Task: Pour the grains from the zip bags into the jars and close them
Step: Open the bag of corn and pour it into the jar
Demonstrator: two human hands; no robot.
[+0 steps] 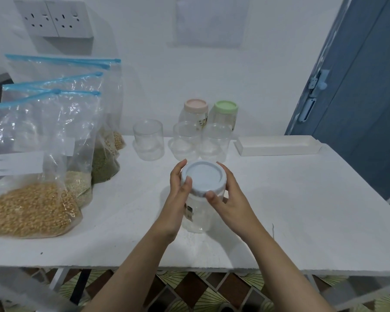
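A person's two hands hold a clear plastic jar (197, 216) w/ a pale blue lid (203, 177) at centre frame, the jar standing on a white bench (302, 199). The left hand (179, 199) curls round the lid's left edge, thumb on its rim; the right hand (229, 199) wraps the right side, thumb pressed on the lid's near rim. A small printed sticker on the jar's side shows between the hands, text too blurred to read. Left of frame, four zip bags w/ blue sliders lean in a row: the nearest bag (32, 176) holds yellow-brown grains and carries a white label w/ faint, unreadable writing; behind it sit a bag of pale grains (78, 183), a bag of green grains (104, 163) and a bag of yellow grains (118, 140) at the back. Above centre, three lidless clear jars (148, 139) stand in a row, w/ a pink-lidded jar (196, 111) and a green-lidded jar (225, 114) behind them; the pink one bears a sticker, illegible. A shallow white tray (277, 145) lies at right-centre of the bench. Upper left, a double wall socket (55, 18); right edge, a blue door (358, 109).
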